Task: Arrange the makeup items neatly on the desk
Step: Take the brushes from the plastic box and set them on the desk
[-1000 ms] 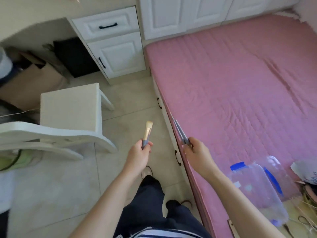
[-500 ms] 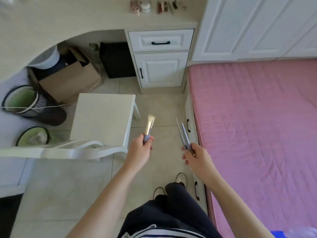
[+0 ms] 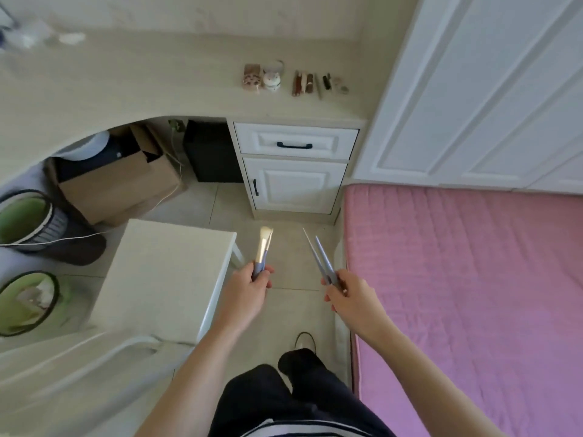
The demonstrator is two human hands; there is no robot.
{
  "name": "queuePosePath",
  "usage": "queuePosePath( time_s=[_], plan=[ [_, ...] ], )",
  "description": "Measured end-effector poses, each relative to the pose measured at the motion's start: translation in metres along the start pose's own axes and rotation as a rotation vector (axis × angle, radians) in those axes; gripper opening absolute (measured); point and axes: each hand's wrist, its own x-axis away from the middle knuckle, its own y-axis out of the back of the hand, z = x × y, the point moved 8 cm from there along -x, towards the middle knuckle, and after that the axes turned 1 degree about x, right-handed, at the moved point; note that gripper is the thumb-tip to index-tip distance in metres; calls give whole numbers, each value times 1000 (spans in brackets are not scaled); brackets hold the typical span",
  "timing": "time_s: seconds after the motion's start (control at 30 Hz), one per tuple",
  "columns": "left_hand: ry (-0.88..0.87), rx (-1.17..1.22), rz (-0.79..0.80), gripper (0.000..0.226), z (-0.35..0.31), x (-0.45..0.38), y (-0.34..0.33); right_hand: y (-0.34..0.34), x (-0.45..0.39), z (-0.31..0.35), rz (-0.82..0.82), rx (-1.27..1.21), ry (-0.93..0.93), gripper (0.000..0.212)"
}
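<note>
Ahead of both hands, the bench (image 3: 157,89) is seen, while a light, stiff brush (image 3: 263,252) is gripped by its handle in the left hand (image 3: 249,293) and two slim brushes (image 3: 320,258) are pinched near their lower ends in the right hand (image 3: 350,298).

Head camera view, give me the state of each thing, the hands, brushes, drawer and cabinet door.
Left hand: grips the wide brush.
Wide brush: bristles up.
Right hand: pinches two thin brushes.
Thin brushes: handle ends up, splayed apart.
Drawer: closed.
Cabinet door: closed.
</note>
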Motion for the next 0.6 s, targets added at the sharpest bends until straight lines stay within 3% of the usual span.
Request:
queuePosePath(
  time_s=[0.2,0.6],
  plan=[
    [2,19,-20,17,-47,-49,-17,46,-73,35,-40,38,25,18],
    [33,29,49,17,-113,-207,-11,66,-216,105,-67,68,12,14]
  ],
)
